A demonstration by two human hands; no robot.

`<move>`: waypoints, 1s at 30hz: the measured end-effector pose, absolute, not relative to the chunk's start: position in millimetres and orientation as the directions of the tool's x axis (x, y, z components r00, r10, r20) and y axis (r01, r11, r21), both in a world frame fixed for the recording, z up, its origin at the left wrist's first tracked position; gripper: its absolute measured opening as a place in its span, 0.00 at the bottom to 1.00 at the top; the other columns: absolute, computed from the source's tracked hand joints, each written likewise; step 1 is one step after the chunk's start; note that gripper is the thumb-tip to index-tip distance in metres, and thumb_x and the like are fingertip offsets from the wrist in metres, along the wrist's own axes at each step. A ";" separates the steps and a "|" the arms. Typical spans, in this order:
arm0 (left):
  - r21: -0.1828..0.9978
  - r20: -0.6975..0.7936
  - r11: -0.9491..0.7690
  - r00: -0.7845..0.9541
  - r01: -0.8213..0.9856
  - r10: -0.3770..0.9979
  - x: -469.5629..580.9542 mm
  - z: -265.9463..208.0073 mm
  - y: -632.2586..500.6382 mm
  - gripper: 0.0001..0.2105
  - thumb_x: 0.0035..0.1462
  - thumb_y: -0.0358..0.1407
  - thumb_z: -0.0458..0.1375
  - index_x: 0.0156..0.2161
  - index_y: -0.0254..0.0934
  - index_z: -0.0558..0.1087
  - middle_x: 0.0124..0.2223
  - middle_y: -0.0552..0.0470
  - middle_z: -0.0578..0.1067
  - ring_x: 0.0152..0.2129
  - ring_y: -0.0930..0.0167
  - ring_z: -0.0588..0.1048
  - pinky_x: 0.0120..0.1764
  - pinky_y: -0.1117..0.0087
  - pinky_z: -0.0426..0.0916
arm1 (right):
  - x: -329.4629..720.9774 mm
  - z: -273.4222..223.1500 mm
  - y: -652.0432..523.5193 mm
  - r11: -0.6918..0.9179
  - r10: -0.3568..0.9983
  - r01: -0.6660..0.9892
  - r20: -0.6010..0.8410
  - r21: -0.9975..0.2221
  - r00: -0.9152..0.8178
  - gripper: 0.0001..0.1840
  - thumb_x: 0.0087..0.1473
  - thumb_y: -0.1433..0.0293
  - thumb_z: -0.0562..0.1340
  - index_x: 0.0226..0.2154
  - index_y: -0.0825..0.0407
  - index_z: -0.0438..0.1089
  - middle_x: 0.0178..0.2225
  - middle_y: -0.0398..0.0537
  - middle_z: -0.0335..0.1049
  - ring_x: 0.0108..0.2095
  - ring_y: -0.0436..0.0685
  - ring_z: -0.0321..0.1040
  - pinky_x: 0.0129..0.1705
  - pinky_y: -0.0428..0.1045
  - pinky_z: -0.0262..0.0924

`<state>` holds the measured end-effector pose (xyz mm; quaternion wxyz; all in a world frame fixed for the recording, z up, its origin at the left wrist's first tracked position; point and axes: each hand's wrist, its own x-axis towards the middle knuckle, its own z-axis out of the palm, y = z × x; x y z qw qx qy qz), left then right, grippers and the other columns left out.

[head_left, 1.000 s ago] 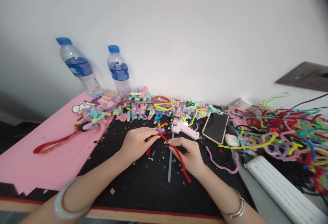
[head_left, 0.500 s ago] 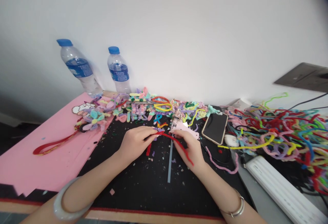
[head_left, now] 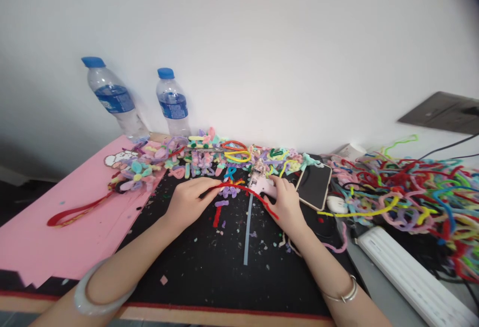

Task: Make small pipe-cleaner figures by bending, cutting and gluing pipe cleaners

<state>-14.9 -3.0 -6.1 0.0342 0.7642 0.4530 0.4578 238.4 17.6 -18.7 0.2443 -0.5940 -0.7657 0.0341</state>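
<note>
Your left hand (head_left: 191, 199) pinches a thin, fuzzy red stem (head_left: 242, 186) at its left, over the far half of the black mat (head_left: 209, 277); its long axis arches rightward, the free end sloping toward the near edge, beside the thumb of your right hand (head_left: 286, 204), which wraps the pale pink glue gun (head_left: 262, 186).

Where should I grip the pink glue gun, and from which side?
By the handle, probably from the right: it slants out from the glue gun toward the right hand, which is right at it. The pale glue stick juts toward the person, and the red pipe cleaner arches across the near side, so coming straight in from there looks likelier to snag.
</note>
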 end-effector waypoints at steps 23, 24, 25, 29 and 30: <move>0.281 0.630 -0.749 0.473 0.600 0.615 -22.8 -8.0 1.9 0.07 0.56 0.33 0.56 0.38 0.36 0.75 0.34 0.50 0.79 0.30 0.72 0.77 0.36 0.73 0.71 | 251.8 -20.7 24.5 0.104 0.994 0.214 0.104 -0.971 -0.009 0.13 0.46 0.61 0.63 0.25 0.55 0.66 0.17 0.41 0.61 0.19 0.49 0.55 0.22 0.45 0.51; 0.280 0.624 -0.753 0.483 0.595 0.614 -22.9 -8.0 1.8 0.07 0.56 0.33 0.56 0.38 0.36 0.75 0.34 0.50 0.79 0.30 0.72 0.77 0.37 0.73 0.71 | 251.7 -19.2 24.3 0.107 0.994 0.224 0.103 -0.969 -0.029 0.13 0.46 0.61 0.63 0.26 0.55 0.67 0.19 0.42 0.63 0.20 0.49 0.57 0.23 0.45 0.51; 0.280 0.622 -0.755 0.487 0.593 0.614 -23.0 -8.1 1.8 0.07 0.56 0.33 0.56 0.38 0.36 0.75 0.34 0.50 0.79 0.30 0.72 0.76 0.36 0.73 0.71 | 251.5 -17.5 24.0 0.112 0.994 0.227 0.105 -0.967 -0.043 0.14 0.46 0.61 0.63 0.28 0.55 0.68 0.21 0.43 0.64 0.21 0.50 0.58 0.23 0.45 0.52; 0.292 0.629 -0.748 0.470 0.596 0.619 -23.3 -8.3 2.2 0.07 0.55 0.33 0.56 0.38 0.36 0.75 0.34 0.50 0.79 0.30 0.72 0.76 0.36 0.73 0.71 | 250.0 -12.3 23.4 0.109 0.994 0.152 0.105 -0.982 -0.034 0.16 0.45 0.59 0.63 0.32 0.54 0.69 0.26 0.46 0.69 0.24 0.52 0.62 0.23 0.45 0.55; 0.295 0.633 -0.746 0.463 0.597 0.621 -23.3 -8.1 2.3 0.07 0.56 0.33 0.56 0.38 0.36 0.75 0.34 0.50 0.79 0.30 0.72 0.76 0.36 0.73 0.71 | 249.6 -11.6 23.2 0.099 0.995 0.127 0.097 -0.987 -0.029 0.16 0.45 0.58 0.64 0.31 0.54 0.68 0.25 0.46 0.69 0.24 0.52 0.62 0.22 0.45 0.55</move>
